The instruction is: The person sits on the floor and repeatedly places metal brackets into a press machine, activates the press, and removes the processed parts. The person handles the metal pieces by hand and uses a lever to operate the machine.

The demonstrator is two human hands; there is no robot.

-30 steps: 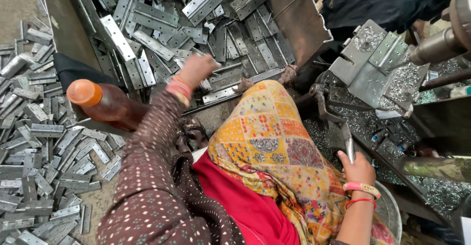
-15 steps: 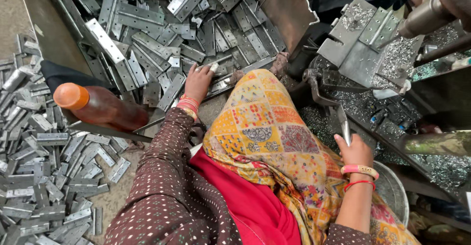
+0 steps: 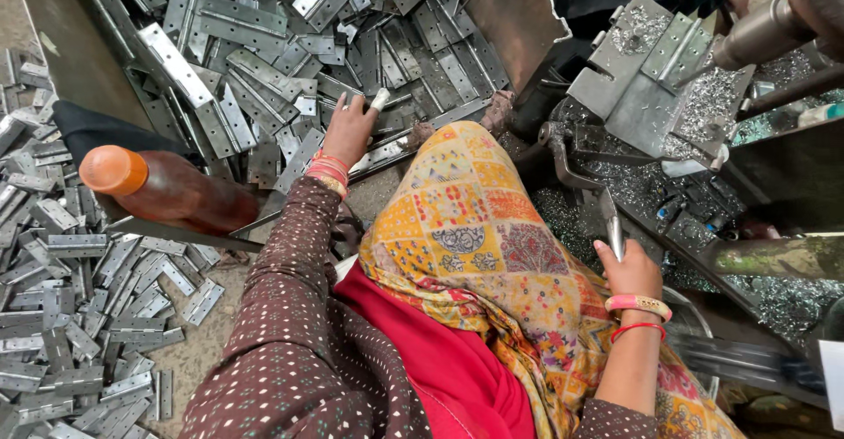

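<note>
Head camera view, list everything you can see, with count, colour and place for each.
Hinge plates in bin: too many to count, grey metal, upper left, heaped.
Hinge plates on floor: too many to count, grey metal, left and lower left.
Bottle: one, brown with orange cap, lying at left beside the bin.
Machine fixture: one, grey metal, upper right, strewn with metal shavings.
Lever: one, metal, right of centre.
Patterned cloth: one, yellow and multicoloured, centre, over the lap.
Red cloth: one, lower centre.
Left hand: pink bangles, among the hinge plates in the bin, at a small metal piece.
Right hand: pink and red bangles, gripping the lever.
</note>
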